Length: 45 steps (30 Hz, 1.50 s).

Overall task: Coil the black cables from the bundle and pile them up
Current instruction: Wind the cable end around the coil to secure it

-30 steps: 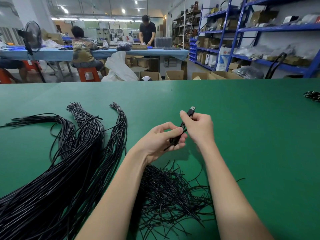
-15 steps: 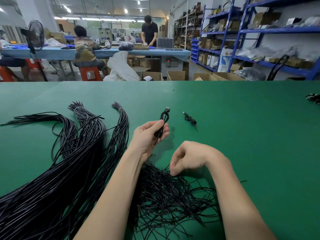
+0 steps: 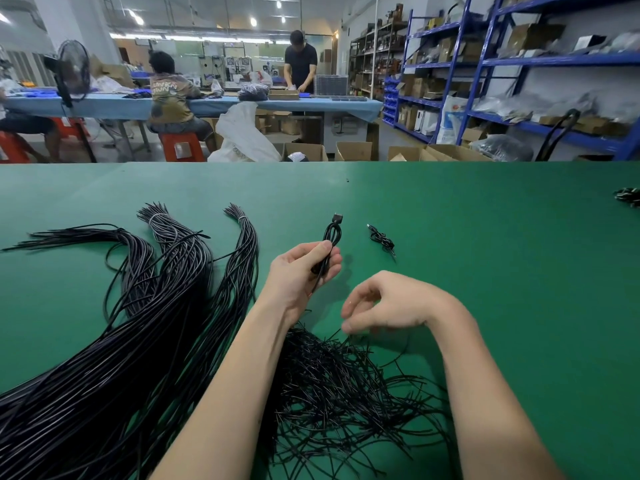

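My left hand [image 3: 301, 271] grips a coiled black cable [image 3: 332, 233], its plug pointing up and away from me. My right hand [image 3: 391, 303] hovers palm down just above a loose pile of thin black ties [image 3: 332, 389], fingers loosely curled, thumb and fingertips apart, nothing visible between them. Long bundles of black cables [image 3: 145, 341] fan across the green table [image 3: 485, 271] on the left, under my left forearm. One small coiled cable [image 3: 381, 240] lies on the table beyond my hands.
More black cable pieces [image 3: 628, 196] lie at the table's far right edge. Beyond the table are cardboard boxes [image 3: 351, 151], blue shelving [image 3: 519, 64] and people working at a long blue table [image 3: 104, 105].
My right hand let go of the coiled cable and dropped to the tie pile near me. My left hand kept the coil and shifted left. A small coiled cable now shows on the table.
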Available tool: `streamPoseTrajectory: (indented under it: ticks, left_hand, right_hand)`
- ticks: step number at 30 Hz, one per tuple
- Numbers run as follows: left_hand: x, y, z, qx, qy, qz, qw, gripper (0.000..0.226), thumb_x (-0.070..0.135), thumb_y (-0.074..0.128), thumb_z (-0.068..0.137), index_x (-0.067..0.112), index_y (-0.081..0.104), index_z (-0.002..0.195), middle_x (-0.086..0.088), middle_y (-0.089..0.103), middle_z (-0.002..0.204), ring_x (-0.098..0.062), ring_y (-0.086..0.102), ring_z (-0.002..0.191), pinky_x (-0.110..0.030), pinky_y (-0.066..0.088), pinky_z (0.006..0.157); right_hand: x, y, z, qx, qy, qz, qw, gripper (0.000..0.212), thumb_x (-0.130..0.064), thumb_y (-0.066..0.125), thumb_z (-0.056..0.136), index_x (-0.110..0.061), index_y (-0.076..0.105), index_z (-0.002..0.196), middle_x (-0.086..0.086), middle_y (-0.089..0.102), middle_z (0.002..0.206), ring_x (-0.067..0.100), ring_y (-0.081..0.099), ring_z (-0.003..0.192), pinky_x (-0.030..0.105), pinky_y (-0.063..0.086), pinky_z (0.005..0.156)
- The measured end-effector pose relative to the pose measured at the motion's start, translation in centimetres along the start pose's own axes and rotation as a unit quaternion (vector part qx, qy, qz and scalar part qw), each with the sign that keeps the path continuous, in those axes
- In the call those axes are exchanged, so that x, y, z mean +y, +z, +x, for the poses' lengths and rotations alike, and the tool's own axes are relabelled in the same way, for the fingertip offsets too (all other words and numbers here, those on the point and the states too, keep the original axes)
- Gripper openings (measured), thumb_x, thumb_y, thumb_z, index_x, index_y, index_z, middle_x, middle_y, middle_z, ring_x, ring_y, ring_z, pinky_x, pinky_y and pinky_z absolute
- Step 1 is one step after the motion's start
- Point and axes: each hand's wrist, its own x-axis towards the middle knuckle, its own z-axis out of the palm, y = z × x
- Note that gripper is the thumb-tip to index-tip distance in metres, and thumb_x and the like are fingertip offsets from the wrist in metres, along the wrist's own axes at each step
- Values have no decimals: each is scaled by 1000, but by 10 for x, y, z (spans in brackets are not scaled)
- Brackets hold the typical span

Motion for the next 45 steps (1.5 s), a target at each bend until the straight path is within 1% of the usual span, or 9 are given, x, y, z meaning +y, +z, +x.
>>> streamPoseTrajectory:
  ticks: [6, 11, 16, 21, 24, 27, 31, 38, 45]
  left_hand:
    - [-7, 5, 0, 6, 33, 34, 999, 6, 6, 70, 90, 2, 67, 94, -10, 76, 81, -14, 72, 70, -22, 57, 63]
    - [-9, 6, 1, -3, 46, 40, 998, 9, 10, 71, 90, 4, 67, 95, -10, 76, 85, -15, 72, 73, -24, 58, 64]
    - [-10, 7, 1, -10, 50, 27, 998, 9, 10, 70, 90, 6, 66, 97, -10, 77, 87, -15, 74, 77, -24, 58, 63]
    - [-8, 6, 2, -7, 58, 22, 998, 7, 9, 71, 90, 8, 66, 94, -9, 76, 85, -14, 73, 74, -25, 57, 60]
    - [-7, 3, 3, 4, 63, 15, 998, 6, 7, 70, 90, 6, 66, 93, -9, 74, 81, -14, 69, 68, -24, 57, 62]
    - [-6, 0, 4, 16, 55, -8, 998, 2, 5, 68, 91, 4, 66, 92, -9, 74, 79, -13, 69, 67, -21, 57, 64]
    - [-3, 2, 2, 7, 23, -46, 999, 2, 5, 64, 93, 5, 66, 91, -6, 74, 77, -11, 70, 66, -20, 58, 63]
    - [0, 2, -2, 1, -4, -53, 999, 4, 5, 64, 93, 4, 67, 92, -6, 74, 79, -10, 70, 68, -20, 59, 66]
    - [-1, 3, -3, -5, 3, -28, 1000, 5, 5, 65, 93, 2, 67, 97, -8, 74, 81, -11, 70, 69, -21, 59, 68]
  right_hand:
    - [-11, 18, 12, 75, -30, 280, 957, 29, -45, 78, 86, -16, 79, 87, 1, 80, 86, 3, 57, 53, 13, 40, 45]
    - [-12, 26, 18, 91, -13, 353, 931, 12, -24, 79, 88, -13, 79, 82, 1, 77, 77, -1, 54, 49, 12, 38, 43]
    - [-11, 27, 20, 129, -15, 369, 920, 13, -24, 79, 87, -12, 80, 81, -1, 75, 72, -2, 50, 48, 11, 38, 44]
    - [-11, 28, 19, 155, -61, 320, 933, 16, -26, 77, 89, -14, 79, 79, -3, 75, 73, 2, 50, 51, 13, 39, 46]
    - [-9, 19, 14, 121, -52, 192, 972, 21, -35, 73, 92, -17, 80, 86, -6, 78, 80, 4, 57, 55, 16, 41, 47]
    - [-1, 6, 6, 35, -7, -6, 999, 18, -44, 79, 83, -28, 80, 90, -13, 77, 86, 6, 68, 74, 21, 54, 70]
    - [3, -6, -2, -49, 50, -78, 995, 26, -51, 89, 68, -39, 78, 89, -10, 78, 91, 15, 73, 94, 33, 54, 94]
    - [1, 2, 2, -33, 65, -93, 993, 13, -39, 89, 72, -34, 78, 76, -7, 78, 86, 11, 66, 74, 28, 56, 79]
    - [-2, 2, -1, -65, 22, -1, 998, 23, -34, 86, 79, -24, 79, 99, 10, 78, 95, 12, 64, 62, 21, 52, 60]
